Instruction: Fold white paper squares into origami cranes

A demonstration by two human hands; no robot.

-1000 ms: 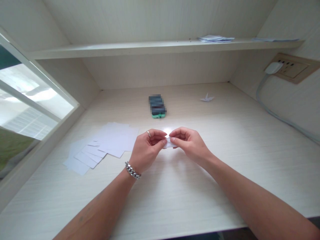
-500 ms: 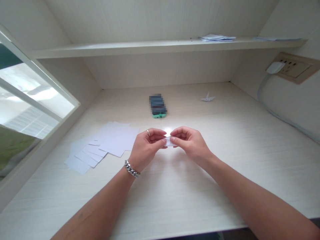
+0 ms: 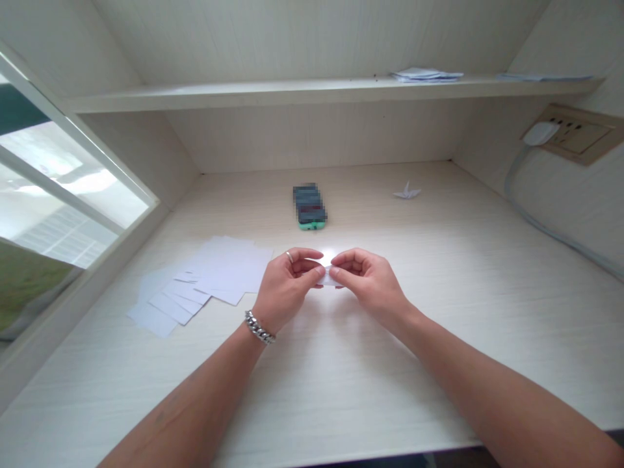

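A small folded piece of white paper (image 3: 328, 278) is pinched between both hands above the middle of the desk. My left hand (image 3: 291, 276), with a ring on one finger and a chain bracelet at the wrist, grips its left end between thumb and fingers. My right hand (image 3: 370, 276) holds the right end the same way. The thumbs lie close together on the near side, and most of the paper is hidden behind the fingers. White paper sheets (image 3: 234, 266) lie loosely fanned out just left of my left hand.
Beyond my hands lies a phone (image 3: 310, 207) with a green edge. A folded paper crane (image 3: 406, 191) sits at the back right. Folded papers (image 3: 426, 75) rest on the shelf (image 3: 273, 94). A white plug (image 3: 541, 133) with a cable (image 3: 550, 231) is in the right wall's socket.
The fingers of both hands have shifted slightly on the paper, and my left index finger is raised a little from the others. The whole view has moved slightly.
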